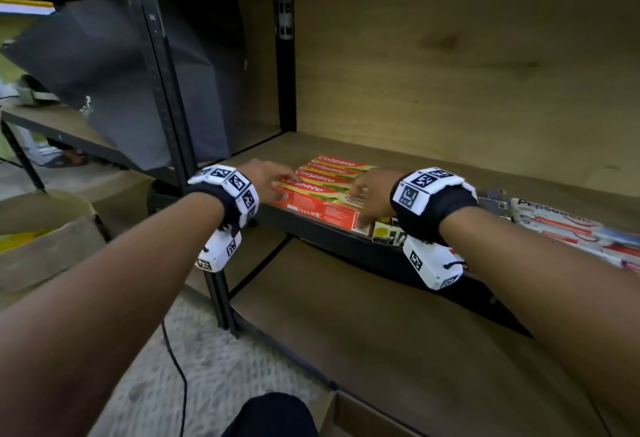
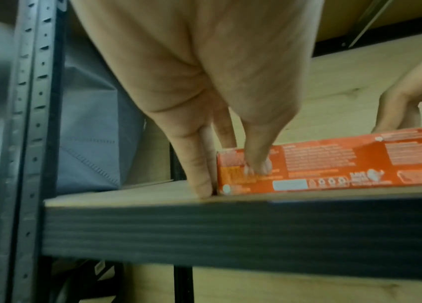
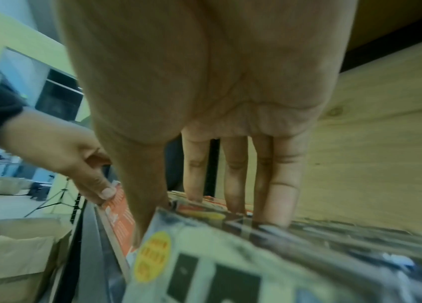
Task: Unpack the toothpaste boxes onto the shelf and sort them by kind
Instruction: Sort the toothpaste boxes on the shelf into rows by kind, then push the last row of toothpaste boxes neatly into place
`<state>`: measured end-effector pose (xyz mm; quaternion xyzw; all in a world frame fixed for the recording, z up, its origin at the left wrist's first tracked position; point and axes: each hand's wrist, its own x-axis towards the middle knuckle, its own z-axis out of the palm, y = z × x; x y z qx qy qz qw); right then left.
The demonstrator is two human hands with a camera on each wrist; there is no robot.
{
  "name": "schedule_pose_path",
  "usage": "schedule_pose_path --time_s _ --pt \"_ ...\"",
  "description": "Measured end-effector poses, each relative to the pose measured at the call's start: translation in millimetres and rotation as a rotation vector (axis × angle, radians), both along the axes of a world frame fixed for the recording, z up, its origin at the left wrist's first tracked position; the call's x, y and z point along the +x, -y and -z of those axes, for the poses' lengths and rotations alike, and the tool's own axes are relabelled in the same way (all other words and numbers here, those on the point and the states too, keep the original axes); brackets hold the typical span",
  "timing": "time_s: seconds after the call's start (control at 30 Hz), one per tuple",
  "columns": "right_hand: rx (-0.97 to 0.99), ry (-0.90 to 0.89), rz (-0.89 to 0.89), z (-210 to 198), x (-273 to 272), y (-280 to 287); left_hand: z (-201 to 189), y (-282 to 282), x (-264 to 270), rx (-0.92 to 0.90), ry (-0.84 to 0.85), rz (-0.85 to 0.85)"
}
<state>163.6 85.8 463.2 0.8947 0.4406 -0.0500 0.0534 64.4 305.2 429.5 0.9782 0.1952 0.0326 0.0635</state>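
Observation:
Several red Colgate boxes [image 1: 334, 172] lie side by side on the wooden shelf [image 1: 450, 166], near its left front corner. My left hand [image 1: 273, 182] is at the left end of the front red box [image 2: 334, 164]. Its straight fingers [image 2: 199, 164] stand against that end and the thumb presses the front face. My right hand [image 1: 363, 201] is at the box's right end. Straight fingers [image 3: 280, 184] rest on top of the boxes, and the thumb points down between the red box [image 3: 120, 213] and a black-and-white box [image 3: 230, 266]. Neither hand lifts a box.
White Pepsodent boxes [image 1: 571, 229] lie at the shelf's right. The black-and-white box [image 1: 388, 234] sits at the front edge. A black upright post [image 1: 162, 90] and a grey bag [image 1: 121, 73] stand left. Open cardboard cartons are on the floor at left [image 1: 48, 246] and below [image 1: 363, 416].

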Motion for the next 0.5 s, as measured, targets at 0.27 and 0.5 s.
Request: schedule_pose_path --time_s 0.27,0.5 --pt "-0.1 0.037 -0.099 -5 20 -10 -57 -8 60 0.025 -0.394 -0.015" --pt "-0.206 -0.163 -0.121 -36 30 -9 -93 35 82 0.341 -0.787 0.049"
